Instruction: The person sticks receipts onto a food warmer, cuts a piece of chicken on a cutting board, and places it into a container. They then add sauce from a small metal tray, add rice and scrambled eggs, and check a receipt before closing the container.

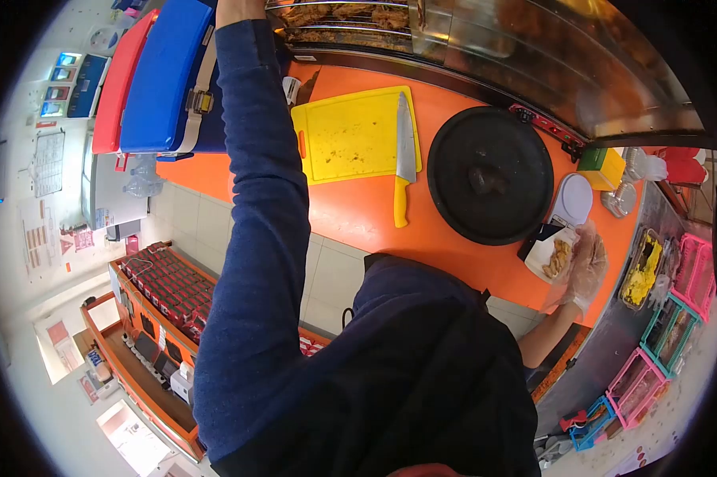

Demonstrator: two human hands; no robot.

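My right hand, in a clear plastic glove, is closed on the right side of an open white paper food box with a black flap. Browned pieces of food lie inside it. Just beyond the box is a small scale with a pale round plate. My left arm reaches far forward. Only part of my left hand shows at the top edge, near the display cabinet; its fingers are out of frame. Between my arms, a yellow-handled knife lies along the right side of a yellow cutting board.
A round black tray rests on the orange counter. The glass cabinet holds fried food on racks. Blue and red boxes stand left. A yellow-green carton is at right, with coloured baskets beyond.
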